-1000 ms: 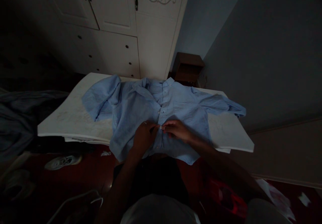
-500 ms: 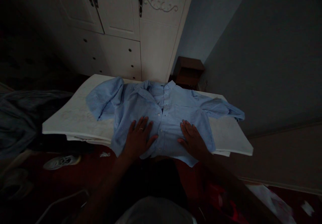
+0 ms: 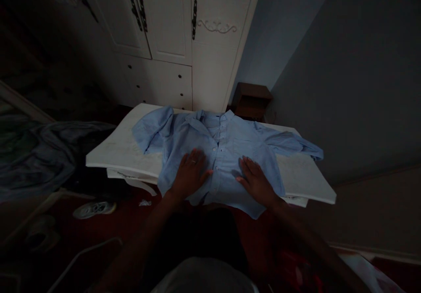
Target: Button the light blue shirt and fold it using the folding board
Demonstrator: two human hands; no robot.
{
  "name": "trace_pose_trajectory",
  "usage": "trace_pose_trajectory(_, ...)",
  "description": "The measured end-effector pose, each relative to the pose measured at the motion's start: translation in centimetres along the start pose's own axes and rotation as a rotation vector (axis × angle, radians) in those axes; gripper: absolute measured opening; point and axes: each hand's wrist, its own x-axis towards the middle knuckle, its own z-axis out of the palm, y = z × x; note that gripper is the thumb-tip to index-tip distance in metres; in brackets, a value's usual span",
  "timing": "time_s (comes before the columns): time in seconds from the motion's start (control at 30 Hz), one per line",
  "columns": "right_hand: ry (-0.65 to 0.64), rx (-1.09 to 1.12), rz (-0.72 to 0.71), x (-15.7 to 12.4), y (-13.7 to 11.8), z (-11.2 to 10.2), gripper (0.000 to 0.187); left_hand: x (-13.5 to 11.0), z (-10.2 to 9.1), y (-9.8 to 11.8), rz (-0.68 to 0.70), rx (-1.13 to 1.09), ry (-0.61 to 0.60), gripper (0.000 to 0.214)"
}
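Our left hand [image 3: 190, 176] and right hand [image 3: 256, 181] are flat, gripping nothing, on or just above the blue shirt [image 3: 244, 146] across the white tabletop [image 3: 115, 155] — fastened, it seems, between them, the collar [image 3: 227, 116] beyond them left undone.

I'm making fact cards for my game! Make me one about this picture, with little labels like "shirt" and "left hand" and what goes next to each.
Shirt: light blue shirt, front up, collar open, collar end away from the person
Under it: white board
Left hand: left hand, palm down on the shirt front, wearing a ring
Right hand: right hand, palm down on the shirt front
Behind: white wardrobe and small brown cabinet
Floor: a shoe, on the picture's left
Light: dim
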Motion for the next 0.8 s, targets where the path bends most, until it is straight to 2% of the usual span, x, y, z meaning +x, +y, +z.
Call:
trace_pose_trajectory(0.13,0.070,0.106,-0.096,2.7,-3.6,-0.5,0.056,0.9,0.1,0.9,0.174,-0.056,-0.032,0.042)
trace_pose_trajectory(0.23,0.070,0.160,-0.139,4.7,-5.2,0.0,0.047,1.2,0.7,0.8,0.196,-0.033,-0.101,0.040)
trace_pose_trajectory(0.33,0.020,0.196,-0.160,5.7,-4.9,1.1,0.044,0.9,1.0,0.5,0.192,0.016,-0.137,0.043)
trace_pose_trajectory(0.5,-0.068,0.177,-0.228,5.3,-3.6,1.8,0.049,0.2,1.1,0.3,0.205,0.076,-0.144,0.048)
trace_pose_trajectory(0.63,0.021,0.203,-0.257,4.9,-4.0,1.3,0.050,-0.2,1.5,0.2,0.220,0.083,-0.091,0.051)
trace_pose_trajectory(0.7,0.070,0.234,-0.261,4.9,-4.5,1.2,0.043,-0.3,1.7,0.1,0.224,0.079,-0.072,0.052)
trace_pose_trajectory(0.8,0.060,0.268,-0.294,5.0,-4.6,1.4,0.033,-0.3,1.7,0.1,0.228,0.070,-0.073,0.056)
